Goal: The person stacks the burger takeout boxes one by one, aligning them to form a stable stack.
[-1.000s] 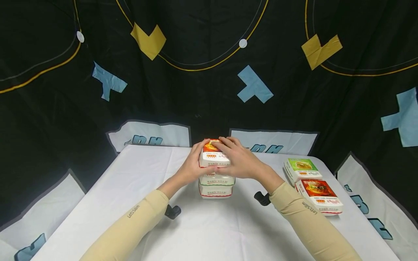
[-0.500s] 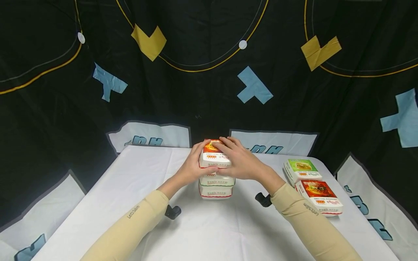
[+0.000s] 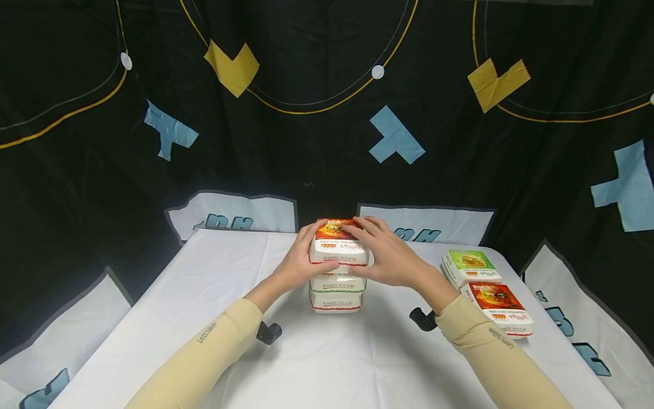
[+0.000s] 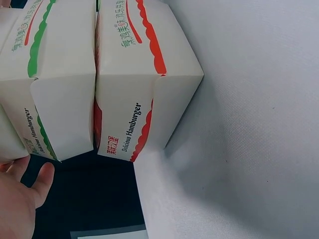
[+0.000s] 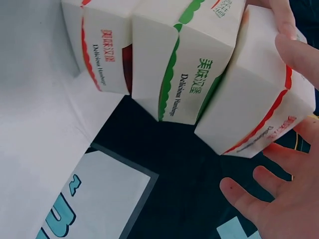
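Observation:
Three white cardboard burger boxes stand stacked mid-table: a red-trimmed bottom box (image 3: 336, 303), a green-trimmed middle box (image 3: 337, 283) and a red-topped upper box (image 3: 338, 250). My left hand (image 3: 295, 262) grips the upper box's left side, thumb along its front and fingers round the side. Some of those fingertips (image 4: 46, 175) show at the box edge in the left wrist view. My right hand (image 3: 390, 258) is at the right side of the upper box, fingers extended over it, thumb near the front corner. In the right wrist view, several right fingers (image 5: 237, 191) spread away from the box.
A green-topped burger box (image 3: 472, 264) and a red-topped burger box (image 3: 498, 307) lie at the right side of the white table (image 3: 327, 363). A black curtain (image 3: 306, 153) with tape pieces hangs behind the table's far edge.
My right hand has shifted slightly right and loosened, uncovering more of the upper box's top and right front corner. My left hand and the stack hold their places.

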`<state>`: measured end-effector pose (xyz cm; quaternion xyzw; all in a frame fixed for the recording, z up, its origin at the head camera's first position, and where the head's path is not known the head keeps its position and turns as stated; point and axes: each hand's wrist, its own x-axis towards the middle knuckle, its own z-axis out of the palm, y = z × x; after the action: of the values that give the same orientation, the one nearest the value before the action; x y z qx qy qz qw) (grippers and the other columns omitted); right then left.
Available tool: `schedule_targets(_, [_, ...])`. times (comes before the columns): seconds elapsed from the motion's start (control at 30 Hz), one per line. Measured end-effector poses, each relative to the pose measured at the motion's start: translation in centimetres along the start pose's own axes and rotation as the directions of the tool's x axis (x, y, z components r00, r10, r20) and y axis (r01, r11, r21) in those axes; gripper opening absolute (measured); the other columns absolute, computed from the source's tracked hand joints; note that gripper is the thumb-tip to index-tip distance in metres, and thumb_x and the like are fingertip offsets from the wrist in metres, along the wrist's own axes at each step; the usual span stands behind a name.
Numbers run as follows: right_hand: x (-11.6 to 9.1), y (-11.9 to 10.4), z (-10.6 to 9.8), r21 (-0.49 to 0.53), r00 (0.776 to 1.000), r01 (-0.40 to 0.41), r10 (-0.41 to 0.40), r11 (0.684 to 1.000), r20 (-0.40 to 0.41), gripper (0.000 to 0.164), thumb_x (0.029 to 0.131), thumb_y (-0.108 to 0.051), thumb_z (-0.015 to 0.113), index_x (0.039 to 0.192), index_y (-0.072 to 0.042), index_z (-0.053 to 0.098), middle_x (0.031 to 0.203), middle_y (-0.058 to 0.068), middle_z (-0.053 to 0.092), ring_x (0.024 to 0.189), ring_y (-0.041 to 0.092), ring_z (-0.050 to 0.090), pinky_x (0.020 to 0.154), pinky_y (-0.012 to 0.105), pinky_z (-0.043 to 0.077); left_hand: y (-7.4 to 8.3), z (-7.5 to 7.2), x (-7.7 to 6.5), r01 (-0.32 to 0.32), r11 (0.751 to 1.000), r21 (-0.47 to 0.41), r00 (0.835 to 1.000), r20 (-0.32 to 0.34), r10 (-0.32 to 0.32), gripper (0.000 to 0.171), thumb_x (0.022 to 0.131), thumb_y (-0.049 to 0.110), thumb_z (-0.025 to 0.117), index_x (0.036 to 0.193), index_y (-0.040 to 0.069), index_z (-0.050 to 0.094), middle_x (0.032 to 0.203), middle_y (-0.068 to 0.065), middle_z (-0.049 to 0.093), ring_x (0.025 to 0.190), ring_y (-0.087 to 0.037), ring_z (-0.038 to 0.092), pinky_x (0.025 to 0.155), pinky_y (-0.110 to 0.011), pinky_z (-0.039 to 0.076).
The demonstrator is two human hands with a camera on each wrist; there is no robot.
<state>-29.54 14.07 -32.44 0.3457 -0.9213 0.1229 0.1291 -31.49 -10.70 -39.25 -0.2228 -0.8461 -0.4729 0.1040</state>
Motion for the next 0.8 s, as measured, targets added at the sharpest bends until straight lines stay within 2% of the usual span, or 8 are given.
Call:
schedule_targets(0.3, [-1.7,0.7,0.1,-0.009,0.997,0.0,-0.001,1.0,-0.073,0.086,0.082,-0.05,0.079,0.155,-0.031,0.038,0.163,0.0,0.03,0.146,0.027,0.028,0.098,0.054,0.053,-0.1,-0.1,-0.2,0.005,1.0,-0.01,1.0,-0.005,-0.005,0.094,0.08,0.045,0.083,0.152,0.05,0.024,0.157,0.005,0.028,0.134,-0.024,0.042,0.103,-0.05,0.05])
schedule_targets(0.53, [-3.1,1.4,0.5,-0.027,0.992,-0.003,0.0,1.0,-0.124,0.085,0.084,-0.052,0.076,0.156,-0.028,0.037,0.164,0.0,0.03,0.144,0.027,0.032,0.1,0.052,0.052,0.1,0.0,-0.1,-0.009,1.0,-0.016,1.0,-0.008,0.009,0.094,0.08,0.042,0.084,0.153,0.046,0.025,0.157,0.003,0.028,0.134,-0.025,0.042,0.102,-0.052,0.05])
schedule_targets(0.8, [-4.8,2.1,0.4,-0.031,0.988,-0.035,0.03,0.999,-0.149,0.085,0.084,-0.048,0.079,0.155,-0.028,0.037,0.16,0.003,0.038,0.14,0.027,0.038,0.099,0.054,0.052,0.3,-0.1,-0.1,-0.002,1.0,-0.025,1.0,-0.015,0.002,0.094,0.08,0.042,0.084,0.153,0.046,0.026,0.157,0.003,0.028,0.134,-0.024,0.042,0.104,-0.052,0.048])
